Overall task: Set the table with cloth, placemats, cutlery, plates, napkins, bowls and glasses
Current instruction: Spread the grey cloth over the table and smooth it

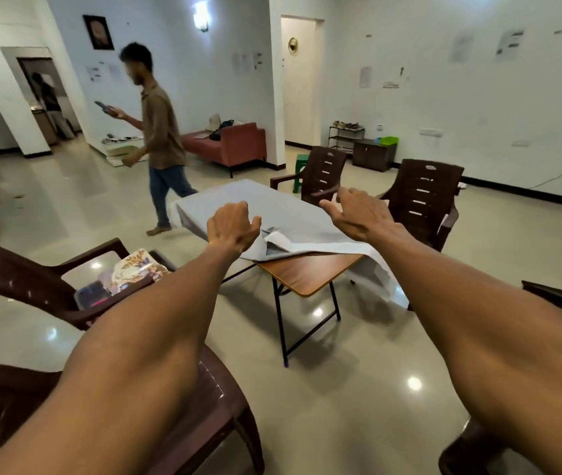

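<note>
A pale grey tablecloth [245, 204] lies over most of a wooden folding table [310, 272]. Its near edge is rumpled and folded back, so the table's near corner shows bare wood. Both my arms reach out toward the table. My left hand [233, 228] hovers above the cloth's rumpled near edge with fingers loosely curled and nothing in it. My right hand [358, 214] is spread over the cloth's right side, fingers extended, holding nothing. On the brown chair at the left lies a floral placemat stack [137, 267] beside a dark container [89, 294].
Brown plastic chairs stand around the table: two at the far right [423, 200], one at the left [22, 279], one under my left arm [211, 402]. A person [159, 138] walks past the table's far left, looking at a phone. A red sofa [235, 142] stands by the wall.
</note>
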